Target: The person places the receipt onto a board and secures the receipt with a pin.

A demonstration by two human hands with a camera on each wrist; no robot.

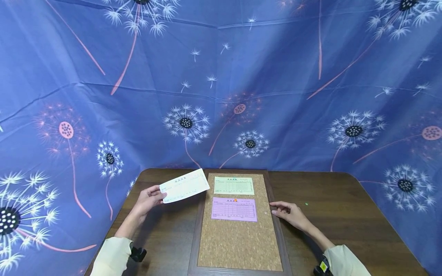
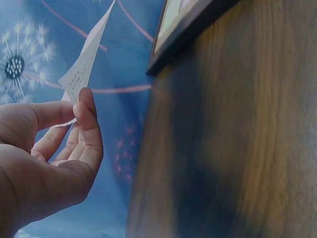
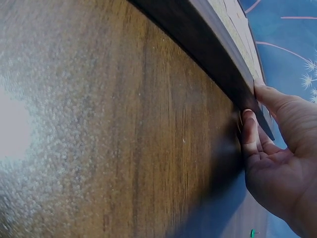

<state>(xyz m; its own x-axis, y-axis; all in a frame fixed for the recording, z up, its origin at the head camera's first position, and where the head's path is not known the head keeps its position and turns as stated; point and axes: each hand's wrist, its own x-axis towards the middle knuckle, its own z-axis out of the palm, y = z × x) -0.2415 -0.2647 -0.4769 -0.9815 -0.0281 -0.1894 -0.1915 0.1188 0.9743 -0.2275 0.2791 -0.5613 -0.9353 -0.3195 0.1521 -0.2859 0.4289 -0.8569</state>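
Note:
My left hand (image 1: 149,201) pinches a white printed form slip (image 1: 184,186) by its left end, between thumb and fingers. The slip is raised and tilted, its right corner overlapping the left edge of a framed cork board (image 1: 238,245) in the head view. From the left wrist view, the slip (image 2: 84,69) shows nearly edge-on. My right hand (image 1: 289,214) grips the board's right frame edge, with fingertips on the top and side of the dark frame (image 3: 218,54). On the cork, a green slip (image 1: 234,186) lies above a purple slip (image 1: 234,210), which has an orange pushpin (image 1: 235,200) at its top.
The board lies on a dark wooden table (image 1: 331,230). A small green pushpin (image 3: 252,233) lies on the table to the right of the board. Behind the table hangs a blue cloth (image 1: 221,57) with a dandelion print.

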